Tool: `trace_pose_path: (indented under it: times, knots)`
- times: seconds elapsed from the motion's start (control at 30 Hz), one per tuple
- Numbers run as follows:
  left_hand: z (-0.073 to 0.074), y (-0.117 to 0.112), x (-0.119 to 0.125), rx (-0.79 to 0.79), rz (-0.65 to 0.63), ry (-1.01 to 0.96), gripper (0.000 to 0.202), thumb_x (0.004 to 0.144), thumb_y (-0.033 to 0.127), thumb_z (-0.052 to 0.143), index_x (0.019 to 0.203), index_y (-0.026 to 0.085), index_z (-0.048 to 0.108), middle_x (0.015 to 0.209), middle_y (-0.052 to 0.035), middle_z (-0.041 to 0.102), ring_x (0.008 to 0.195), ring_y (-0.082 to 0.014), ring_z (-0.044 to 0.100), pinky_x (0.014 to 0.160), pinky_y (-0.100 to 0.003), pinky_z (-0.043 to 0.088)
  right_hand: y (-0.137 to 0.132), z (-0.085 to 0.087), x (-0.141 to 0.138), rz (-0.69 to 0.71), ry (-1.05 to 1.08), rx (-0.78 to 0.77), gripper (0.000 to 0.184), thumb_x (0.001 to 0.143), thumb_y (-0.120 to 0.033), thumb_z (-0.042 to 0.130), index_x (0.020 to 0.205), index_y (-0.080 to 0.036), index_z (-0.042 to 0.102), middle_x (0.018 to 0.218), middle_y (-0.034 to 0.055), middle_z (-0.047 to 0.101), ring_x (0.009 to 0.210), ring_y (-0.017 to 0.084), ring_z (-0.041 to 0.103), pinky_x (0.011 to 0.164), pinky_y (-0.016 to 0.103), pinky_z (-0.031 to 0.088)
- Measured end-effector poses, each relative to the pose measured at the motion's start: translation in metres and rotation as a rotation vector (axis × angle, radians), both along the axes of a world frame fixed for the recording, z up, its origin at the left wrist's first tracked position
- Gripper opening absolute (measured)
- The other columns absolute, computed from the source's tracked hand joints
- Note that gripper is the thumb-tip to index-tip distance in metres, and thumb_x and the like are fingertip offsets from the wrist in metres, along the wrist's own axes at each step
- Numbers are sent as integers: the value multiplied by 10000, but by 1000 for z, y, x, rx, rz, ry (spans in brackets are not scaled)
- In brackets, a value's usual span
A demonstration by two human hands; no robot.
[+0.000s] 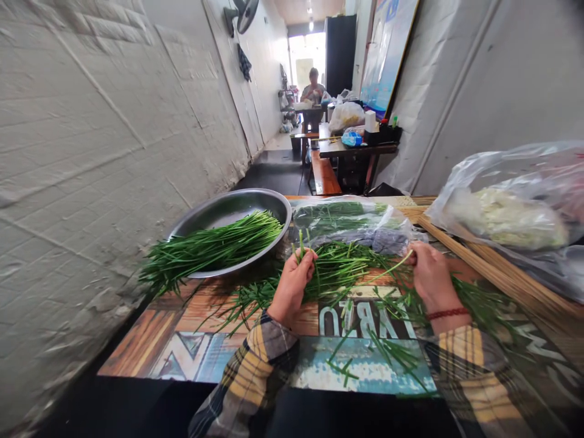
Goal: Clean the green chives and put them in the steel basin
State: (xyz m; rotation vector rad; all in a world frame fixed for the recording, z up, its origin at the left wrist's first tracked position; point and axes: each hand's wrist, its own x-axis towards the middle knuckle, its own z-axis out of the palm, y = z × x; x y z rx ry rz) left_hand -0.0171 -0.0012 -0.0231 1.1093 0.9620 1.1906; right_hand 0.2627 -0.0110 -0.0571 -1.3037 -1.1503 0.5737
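Several green garlic chives stick up from my left hand (295, 281), whose fingers are closed round their stems. My right hand (429, 272) pinches the pale end of a single chive stem (395, 266) that slants down to the left. Between and behind the hands lies a loose heap of chives (344, 264) on the table. To the left, a metal basin (228, 204) holds a thick bundle of chives (219, 243), with its leafy ends hanging over the rim. Short cut or broken pieces (344, 371) are scattered near the front edge.
Behind the heap lies a clear plastic bag (347, 219) of greens. At right are a bundle of thin sticks (497, 267) and a plastic bag with pale contents (515, 213). A white wall (82, 152) runs along the left. Farther back, a person (313, 91) sits at another table.
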Motion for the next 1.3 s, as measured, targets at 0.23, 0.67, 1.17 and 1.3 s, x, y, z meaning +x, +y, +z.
trace_pose_path:
  times: [0.23, 0.67, 1.17, 1.3]
  knots:
    - [6, 4, -7, -4, 43, -176, 321, 749, 440, 696, 776, 157, 546, 642, 53, 404, 508, -42, 357, 431, -163, 235, 0, 9, 20, 66, 44, 40, 268, 880, -374, 247, 665, -254, 142, 585, -55, 193, 504, 138, 287, 529, 325, 354]
    - [1, 1, -2, 53, 17, -82, 301, 786, 458, 651, 799, 164, 584, 685, 26, 479, 579, -76, 405, 539, -201, 339, 4, -13, -3, -135, -568, 9, 267, 818, -416, 559, 897, -180, 655, 881, 91, 642, 792, 238, 551, 811, 420, 423]
    - [84, -34, 7, 285, 12, -345, 197, 844, 361, 616, 857, 171, 566, 828, -10, 613, 755, -105, 579, 758, -241, 469, -43, 74, -167, 689, -108, 136, 388, 957, -434, 383, 1213, -214, 572, 1152, 58, 644, 1112, 203, 574, 999, 366, 444]
    - [99, -37, -15, 232, 57, -465, 196, 854, 347, 614, 827, 167, 539, 730, 7, 601, 648, -93, 568, 657, -234, 475, -45, 75, -169, 730, -301, 118, 315, 961, -382, 361, 952, -190, 611, 779, 4, 622, 725, 145, 577, 699, 272, 499]
